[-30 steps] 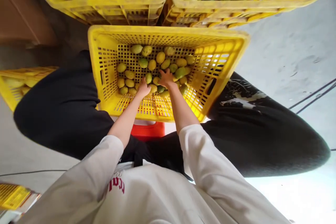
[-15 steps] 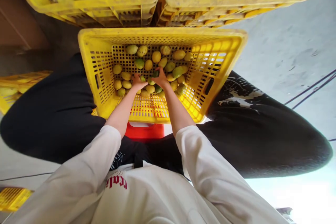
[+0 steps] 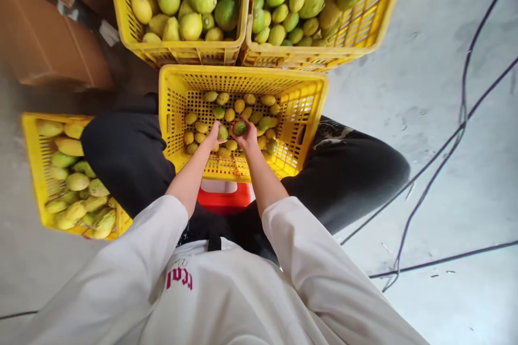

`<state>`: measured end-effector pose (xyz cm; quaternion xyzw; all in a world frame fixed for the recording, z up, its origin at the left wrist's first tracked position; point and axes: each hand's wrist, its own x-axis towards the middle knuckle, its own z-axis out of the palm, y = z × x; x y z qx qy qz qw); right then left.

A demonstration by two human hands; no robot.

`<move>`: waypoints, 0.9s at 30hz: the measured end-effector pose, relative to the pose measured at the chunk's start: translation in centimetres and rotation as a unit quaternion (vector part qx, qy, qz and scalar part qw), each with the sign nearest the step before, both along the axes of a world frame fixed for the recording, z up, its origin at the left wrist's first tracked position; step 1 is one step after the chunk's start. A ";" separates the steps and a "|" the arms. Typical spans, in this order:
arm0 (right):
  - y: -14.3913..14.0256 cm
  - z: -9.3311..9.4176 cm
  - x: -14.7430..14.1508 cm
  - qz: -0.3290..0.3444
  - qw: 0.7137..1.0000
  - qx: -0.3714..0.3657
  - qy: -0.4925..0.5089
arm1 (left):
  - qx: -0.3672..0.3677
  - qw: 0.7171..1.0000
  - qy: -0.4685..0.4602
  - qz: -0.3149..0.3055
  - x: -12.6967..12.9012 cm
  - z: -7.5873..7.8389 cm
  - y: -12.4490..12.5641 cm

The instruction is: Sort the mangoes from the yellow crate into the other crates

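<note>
So both hands are down inside the middle yellow crate (image 3: 174, 113), which sits between the person's knees with a red stool (image 3: 224, 199) showing just under its near edge. Left hand (image 3: 213, 136) has its fingers curled around a yellowish-green mango (image 3: 222, 132), and right hand (image 3: 245, 137) is wrapped around a darker green mango (image 3: 240, 128). The two held fruits are just beside each other, pretty much dead center of the crate, raised a bit off the loose mangoes (image 3: 226, 108) that cover only the far half of the crate floor, one layer deep. The near strip of the bottom is bare mesh.

At 12 o'clock from the hands there are two fuller crates touching the middle one's far rim: one at about 11 o'clock (image 3: 133, 38) heaped with big round yellow-green fruit, one at 1 o'clock (image 3: 380, 21) with more elongated green ones. Another crate (image 3: 30, 167) sits at 9 o'clock past the left knee, also loaded. A brown cardboard box (image 3: 44, 38) is up at 10 o'clock. Black cables (image 3: 437, 156) run across the grey concrete floor (image 3: 445, 91) out at 3 o'clock. White sleeves and black trousers fill the bottom of the view.
</note>
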<state>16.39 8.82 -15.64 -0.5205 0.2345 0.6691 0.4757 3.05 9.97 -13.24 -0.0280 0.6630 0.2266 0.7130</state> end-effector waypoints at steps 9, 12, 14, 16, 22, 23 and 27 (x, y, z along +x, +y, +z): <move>0.1 4.1 -1.2 -0.063 0.992 0.084 0.071 | 0.077 0.993 -0.008 0.086 -0.8 6.5 0.9; 0.1 6.0 -1.5 -0.035 0.987 0.132 0.081 | 0.140 0.987 -0.009 0.077 -1.3 8.1 0.4; -0.1 7.6 -1.5 -0.005 0.981 0.171 0.091 | 0.176 0.981 0.011 0.076 -1.8 9.5 -0.1; -0.3 9.1 -1.4 0.008 0.973 0.206 0.105 | 0.203 0.976 0.023 0.074 -2.2 11.0 -0.5; -0.8 12.7 -1.3 0.045 0.960 0.274 0.031 | 0.273 0.960 -0.009 0.054 -2.8 15.4 -1.6; -0.9 13.0 -1.3 0.065 0.960 0.273 0.002 | 0.278 0.959 -0.008 0.047 -2.8 15.9 -1.9; -1.9 13.8 -1.3 0.119 0.956 0.251 -0.096 | 0.286 0.957 0.024 0.038 -2.9 16.8 -3.3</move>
